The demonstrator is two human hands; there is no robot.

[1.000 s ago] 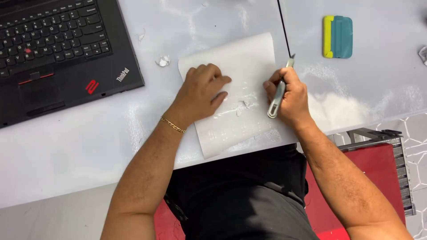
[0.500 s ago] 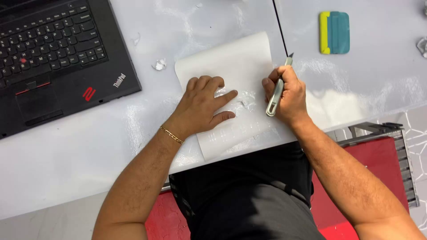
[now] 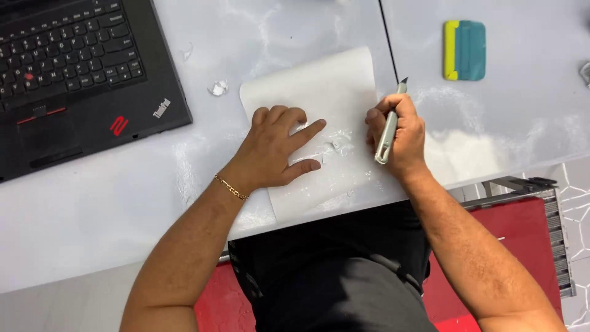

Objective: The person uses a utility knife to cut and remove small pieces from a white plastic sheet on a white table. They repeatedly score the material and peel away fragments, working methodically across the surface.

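The white rectangular paper sheet [image 3: 313, 98] lies flat on the pale marbled surface [image 3: 92, 227], its near end reaching the surface's edge. The left hand [image 3: 273, 150] presses down on the sheet's middle, fingers spread apart and holding nothing. The right hand [image 3: 396, 135] sits at the sheet's right edge, fingers clamped around a slim grey utility knife [image 3: 390, 123] whose tip points away from the person. Left of the sheet rests a black laptop [image 3: 80, 80]; right of it, well apart, a teal and yellow squeegee [image 3: 464, 50]
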